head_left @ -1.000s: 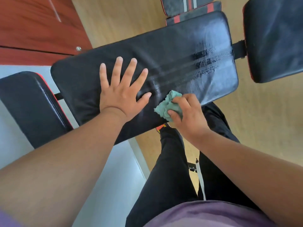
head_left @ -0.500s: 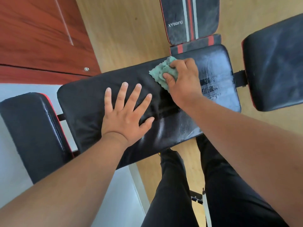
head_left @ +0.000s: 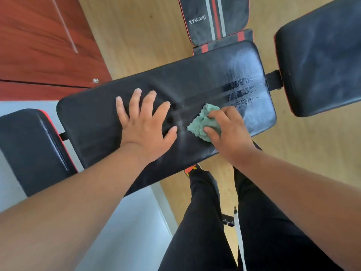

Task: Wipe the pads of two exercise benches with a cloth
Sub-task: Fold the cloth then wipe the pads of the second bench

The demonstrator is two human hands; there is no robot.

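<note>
The right hand [head_left: 232,132] grips one green cloth [head_left: 203,124] on the near edge of the long black pad [head_left: 195,85]. Just left of the cloth, the left hand [head_left: 144,122] lies flat on the pad with its fingers spread. The pad runs left to right, and its dusty end lies farther right of the cloth. I count four black pads.

Head camera looks steeply down, close above bench pad [head_left: 148,85].
</note>
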